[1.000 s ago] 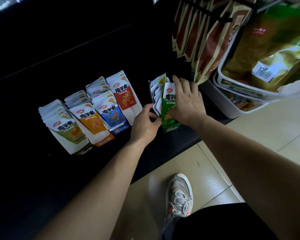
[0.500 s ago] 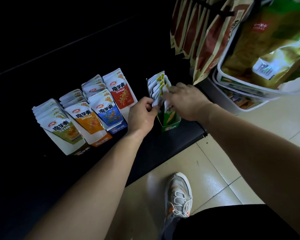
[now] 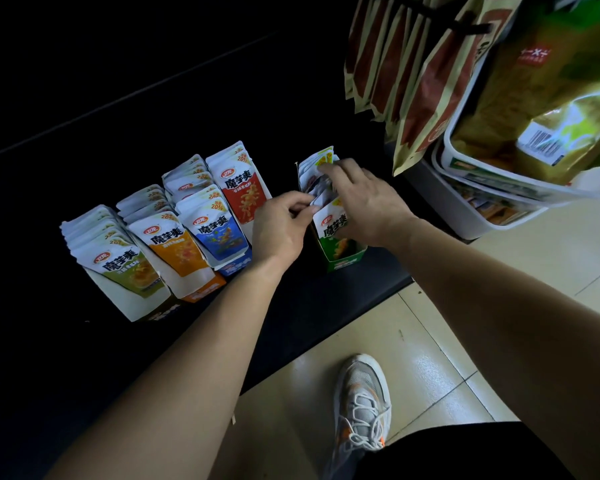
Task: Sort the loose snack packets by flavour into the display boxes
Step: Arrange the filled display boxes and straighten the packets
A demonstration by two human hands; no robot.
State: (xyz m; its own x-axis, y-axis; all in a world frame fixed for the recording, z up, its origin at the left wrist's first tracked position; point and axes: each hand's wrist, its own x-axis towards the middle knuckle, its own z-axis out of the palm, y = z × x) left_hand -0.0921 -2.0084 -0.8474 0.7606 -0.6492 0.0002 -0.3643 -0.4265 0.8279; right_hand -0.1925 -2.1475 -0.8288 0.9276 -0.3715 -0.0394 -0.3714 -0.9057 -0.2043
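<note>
A green display box (image 3: 343, 261) stands on a dark shelf and holds a row of green snack packets (image 3: 335, 230). My left hand (image 3: 281, 226) pinches the edges of packets in the middle of that row. My right hand (image 3: 364, 199) reaches over the box from the right, its fingers among the back packets. To the left stand four more boxes: olive-green packets (image 3: 125, 268), orange packets (image 3: 177, 247), blue packets (image 3: 215, 233) and red packets (image 3: 243, 188). All stand upright in rows.
Brown snack bags (image 3: 413, 74) hang on hooks at the upper right. White tubs (image 3: 471, 209) with large green-gold bags (image 3: 548, 98) sit beside the shelf. The shelf edge runs diagonally above a tiled floor (image 3: 430, 358), where my shoe (image 3: 361, 407) stands.
My right hand lifted off the front green packet and moved back into the row. My left hand closed in on the packets' edges. The front packet now stands uncovered in the box.
</note>
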